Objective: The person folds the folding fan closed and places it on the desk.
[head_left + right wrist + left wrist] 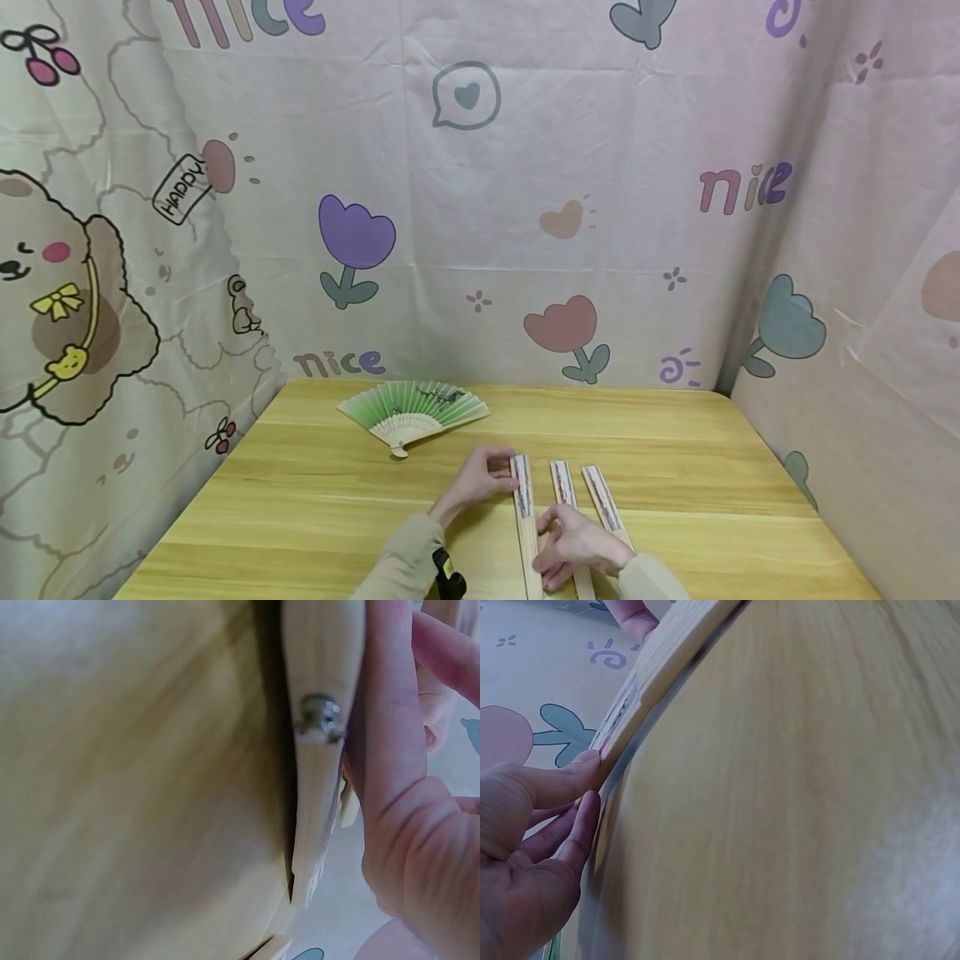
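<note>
My left hand (480, 477) pinches the far end of a folded fan (527, 533), the leftmost of three pale wooden ones with printed strips. In the left wrist view, the thumb and fingertips meet at that fan's end. Lower down, the right hand (573, 546) touches the same fan's right edge with bent, loose fingers. It reaches over the middle folded fan (562, 479), partly covering it. The third folded fan (603, 496) lies slanted at the right, its near end behind the wrist. The right wrist view shows a fan's metal rivet (321, 718) beside the fingers.
A green paper fan (412, 408) lies spread near the table's back edge, left of the hands. The wooden table (300, 517) is enclosed at the back and both sides by printed cloth (465, 233). A black-and-yellow band (450, 575) circles the left wrist.
</note>
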### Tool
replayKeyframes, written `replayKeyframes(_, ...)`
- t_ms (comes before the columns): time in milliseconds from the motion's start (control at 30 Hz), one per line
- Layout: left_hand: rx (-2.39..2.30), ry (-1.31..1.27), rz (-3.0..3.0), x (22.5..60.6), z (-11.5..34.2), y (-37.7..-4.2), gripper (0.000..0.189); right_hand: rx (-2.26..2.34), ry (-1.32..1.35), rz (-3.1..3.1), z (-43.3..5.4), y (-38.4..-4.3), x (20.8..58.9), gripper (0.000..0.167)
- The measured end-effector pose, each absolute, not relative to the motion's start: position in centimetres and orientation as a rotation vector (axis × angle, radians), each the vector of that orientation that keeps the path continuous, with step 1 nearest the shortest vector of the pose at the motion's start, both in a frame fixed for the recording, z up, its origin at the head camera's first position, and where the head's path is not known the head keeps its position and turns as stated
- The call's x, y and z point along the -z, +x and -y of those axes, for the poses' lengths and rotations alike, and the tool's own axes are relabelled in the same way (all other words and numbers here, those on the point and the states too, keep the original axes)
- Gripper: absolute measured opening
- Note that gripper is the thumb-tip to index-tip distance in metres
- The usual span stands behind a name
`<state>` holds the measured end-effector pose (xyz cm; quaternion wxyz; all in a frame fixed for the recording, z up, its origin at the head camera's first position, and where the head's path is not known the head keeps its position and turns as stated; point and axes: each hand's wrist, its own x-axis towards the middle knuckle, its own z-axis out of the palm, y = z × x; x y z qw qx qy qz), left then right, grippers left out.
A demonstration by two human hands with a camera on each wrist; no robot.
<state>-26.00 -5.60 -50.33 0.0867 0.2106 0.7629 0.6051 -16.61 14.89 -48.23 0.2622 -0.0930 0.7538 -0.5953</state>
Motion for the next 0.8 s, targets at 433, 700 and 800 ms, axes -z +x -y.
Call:
replayKeyframes(433, -1.781, 0.665, -2.356, 50.2, 5.7, -25.8, 0.051, 1.566, -0.291, -2.105, -15.4, -16.8, 48.1, 0.049)
replayKeyframes(700, -1.891, 0.642, -2.278, 50.7, 6.6, -25.9, 0.058, 1.586, -0.282, -2.137, -15.5, -17.0, 47.6, 0.047)
replayKeyframes(800, -1.926, 0.652, -2.268, 50.8, 6.9, -25.8, 0.056, 1.616, -0.289, -2.135, -15.4, -17.1, 47.6, 0.047)
